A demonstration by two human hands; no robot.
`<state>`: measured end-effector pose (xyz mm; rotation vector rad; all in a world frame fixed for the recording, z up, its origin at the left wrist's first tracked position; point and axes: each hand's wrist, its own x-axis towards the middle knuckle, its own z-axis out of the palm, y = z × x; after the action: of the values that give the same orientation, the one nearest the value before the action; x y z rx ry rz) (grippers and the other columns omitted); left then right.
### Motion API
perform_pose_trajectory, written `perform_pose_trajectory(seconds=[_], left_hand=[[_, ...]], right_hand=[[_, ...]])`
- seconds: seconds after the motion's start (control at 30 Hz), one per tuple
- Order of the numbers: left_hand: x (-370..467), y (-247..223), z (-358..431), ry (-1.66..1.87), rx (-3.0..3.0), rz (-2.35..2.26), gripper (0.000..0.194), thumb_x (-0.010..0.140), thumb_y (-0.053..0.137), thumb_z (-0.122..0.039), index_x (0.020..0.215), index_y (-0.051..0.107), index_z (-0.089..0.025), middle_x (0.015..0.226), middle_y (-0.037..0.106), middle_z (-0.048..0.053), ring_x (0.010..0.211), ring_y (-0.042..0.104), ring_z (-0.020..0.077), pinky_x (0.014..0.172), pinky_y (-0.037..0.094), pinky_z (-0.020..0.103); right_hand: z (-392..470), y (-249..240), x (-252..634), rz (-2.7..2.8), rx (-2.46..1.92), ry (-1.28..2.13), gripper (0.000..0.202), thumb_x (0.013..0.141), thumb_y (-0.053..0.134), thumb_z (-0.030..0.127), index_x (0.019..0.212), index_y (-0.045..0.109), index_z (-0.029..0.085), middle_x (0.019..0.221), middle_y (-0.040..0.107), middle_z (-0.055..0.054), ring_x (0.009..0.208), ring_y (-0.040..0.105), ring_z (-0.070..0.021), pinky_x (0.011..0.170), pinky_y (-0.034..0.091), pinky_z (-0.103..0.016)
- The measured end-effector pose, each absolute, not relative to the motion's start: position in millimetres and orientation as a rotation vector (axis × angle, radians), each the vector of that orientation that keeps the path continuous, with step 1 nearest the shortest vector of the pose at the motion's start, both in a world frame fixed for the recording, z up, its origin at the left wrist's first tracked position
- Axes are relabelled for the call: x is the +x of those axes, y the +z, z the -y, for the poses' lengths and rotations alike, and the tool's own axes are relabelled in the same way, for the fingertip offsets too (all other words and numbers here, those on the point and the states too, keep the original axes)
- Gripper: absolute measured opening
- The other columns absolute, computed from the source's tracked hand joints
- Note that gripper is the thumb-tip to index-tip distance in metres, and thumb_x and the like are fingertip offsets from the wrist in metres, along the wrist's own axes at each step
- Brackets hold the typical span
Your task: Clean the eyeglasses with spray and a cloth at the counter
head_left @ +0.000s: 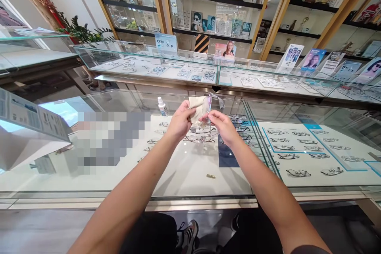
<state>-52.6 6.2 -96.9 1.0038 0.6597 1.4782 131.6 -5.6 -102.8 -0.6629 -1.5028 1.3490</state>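
Note:
Above the glass counter, my left hand (180, 122) is closed on a beige cloth (196, 108), which hangs between the two hands. My right hand (222, 125) pinches a pair of clear glasses (209, 105) just right of the cloth. One lens of the glasses lies against the cloth's right edge, and a thin temple reaches up and to the right. Behind my left hand stands a small white spray bottle (162, 107) on the counter top.
The glass counter (190, 184) holds rows of eyeglasses (298, 173) under its top. A folded display card (32, 119) stands at the left. Farther back are another glass case (143, 57) and shelves with framed pictures.

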Motion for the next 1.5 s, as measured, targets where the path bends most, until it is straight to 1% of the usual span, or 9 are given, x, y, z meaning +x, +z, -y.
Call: perform_pose_trajectory(seconds=[0.2, 0.33, 0.5, 0.67, 0.87, 1.0, 1.13, 1.33, 1.5], left_hand=[[-48.9, -95.7, 1.2, 1.51, 1.17, -0.701, 0.034, 0.08, 0.08, -0.025, 0.086, 0.047, -0.024, 0.073, 0.054, -0.004, 0.059, 0.05, 0.0117, 0.057, 0.038, 0.024], [-48.8, -95.0, 4.2, 1.541, 1.289, -0.762, 0.023, 0.072, 0.07, -0.017, 0.08, 0.049, -0.023, 0.069, 0.045, -0.003, 0.058, 0.042, 0.0132, 0.056, 0.033, 0.027], [-46.8, -94.5, 6.7, 1.621, 1.231, -0.787, 0.009, 0.079, 0.064, -0.023, 0.087, 0.06, -0.024, 0.074, 0.05, -0.001, 0.057, 0.038, 0.0147, 0.057, 0.035, 0.031], [-42.5, -95.0, 6.5, 1.627, 1.181, -0.782, 0.028, 0.09, 0.074, -0.032, 0.115, 0.063, -0.029, 0.088, 0.066, 0.0, 0.07, 0.058, 0.0178, 0.063, 0.045, 0.029], [-38.0, -94.2, 7.6, 1.619, 1.095, -0.63, 0.054, 0.075, 0.098, -0.045, 0.108, 0.061, -0.023, 0.093, 0.071, -0.002, 0.048, 0.047, 0.0055, 0.047, 0.038, 0.023], [-40.1, -89.1, 9.8, 1.526, 1.051, -0.624, 0.063, 0.07, 0.102, -0.046, 0.111, 0.061, -0.021, 0.082, 0.071, -0.004, 0.044, 0.046, 0.0056, 0.043, 0.038, 0.022], [-45.9, -86.4, 9.4, 1.328, 1.126, -0.603, 0.053, 0.077, 0.097, -0.053, 0.099, 0.066, -0.017, 0.057, 0.057, -0.005, 0.047, 0.046, 0.0081, 0.048, 0.038, 0.021], [-51.7, -88.4, 8.2, 1.203, 1.22, -0.537, 0.043, 0.09, 0.086, -0.055, 0.098, 0.065, -0.018, 0.06, 0.056, -0.003, 0.053, 0.048, 0.0093, 0.054, 0.041, 0.021], [-50.8, -85.5, 10.2, 1.209, 1.248, -0.491, 0.044, 0.087, 0.089, -0.052, 0.1, 0.063, -0.019, 0.06, 0.059, -0.003, 0.053, 0.048, 0.0098, 0.054, 0.042, 0.022]], right_hand=[[6.8, -103.1, 128.2, 1.481, -0.661, 1.351, 0.027, 0.094, 0.074, 0.054, 0.09, 0.075, 0.027, 0.1, 0.081, -0.001, 0.099, 0.068, -0.0232, 0.093, 0.049, -0.036], [8.1, -102.3, 124.8, 1.485, -0.67, 1.336, 0.029, 0.092, 0.074, 0.056, 0.089, 0.076, 0.027, 0.098, 0.081, -0.002, 0.098, 0.068, -0.0225, 0.091, 0.049, -0.035], [10.9, -100.4, 122.6, 1.5, -0.672, 1.332, 0.032, 0.09, 0.077, 0.06, 0.087, 0.076, 0.028, 0.093, 0.081, -0.002, 0.102, 0.07, -0.0241, 0.093, 0.051, -0.037], [12.2, -100.4, 121.8, 1.537, -0.656, 1.322, 0.037, 0.09, 0.076, 0.064, 0.088, 0.076, 0.027, 0.096, 0.08, -0.002, 0.103, 0.07, -0.0246, 0.097, 0.051, -0.039], [11.8, -102.7, 120.5, 1.623, -0.603, 1.334, 0.041, 0.091, 0.075, 0.067, 0.087, 0.075, 0.026, 0.097, 0.077, -0.002, 0.102, 0.069, -0.0237, 0.103, 0.05, -0.04], [11.1, -102.3, 121.6, 1.652, -0.586, 1.337, 0.045, 0.091, 0.075, 0.068, 0.088, 0.073, 0.024, 0.096, 0.077, -0.003, 0.102, 0.068, -0.0229, 0.103, 0.05, -0.039], [9.5, -100.1, 125.3, 1.693, -0.546, 1.327, 0.043, 0.092, 0.075, 0.066, 0.088, 0.073, 0.023, 0.094, 0.076, -0.003, 0.1, 0.068, -0.0224, 0.103, 0.051, -0.038], [6.4, -100.6, 129.9, 1.678, -0.514, 1.4, 0.035, 0.094, 0.077, 0.058, 0.087, 0.073, 0.024, 0.095, 0.076, -0.001, 0.097, 0.067, -0.0203, 0.102, 0.05, -0.036], [6.3, -103.8, 129.4, 1.622, -0.521, 1.474, 0.032, 0.094, 0.076, 0.056, 0.09, 0.076, 0.023, 0.096, 0.076, -0.002, 0.098, 0.067, -0.0205, 0.105, 0.048, -0.037]])
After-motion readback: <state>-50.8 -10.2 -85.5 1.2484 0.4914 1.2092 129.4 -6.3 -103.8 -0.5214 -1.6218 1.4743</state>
